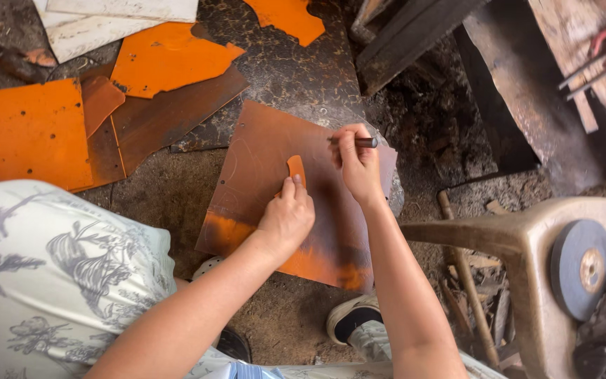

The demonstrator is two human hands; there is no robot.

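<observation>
From the head camera, a brown sheet lies flat on the dark, mottled floor at the middle of the view; its surface is dull rust-brown with faint scratched curves, and it turns bright orange along its lower edge toward 6 o'clock. The left hand rests on the sheet with its fingers pressed down on a small orange template, holding that piece flat against the brown surface. Just to the 2 o'clock side of it, the right hand is clenched around a dark marking tool, whose tip touches the sheet near the template's upper end. At 10 o'clock from the sheet, orange scraps and a larger orange panel lie scattered with brown offcuts. At 4 o'clock a beige plastic chair stands tipped, with a round grey grinding wheel resting against its seat. At 6 o'clock a white shoe shows on the floor below the sheet.
</observation>
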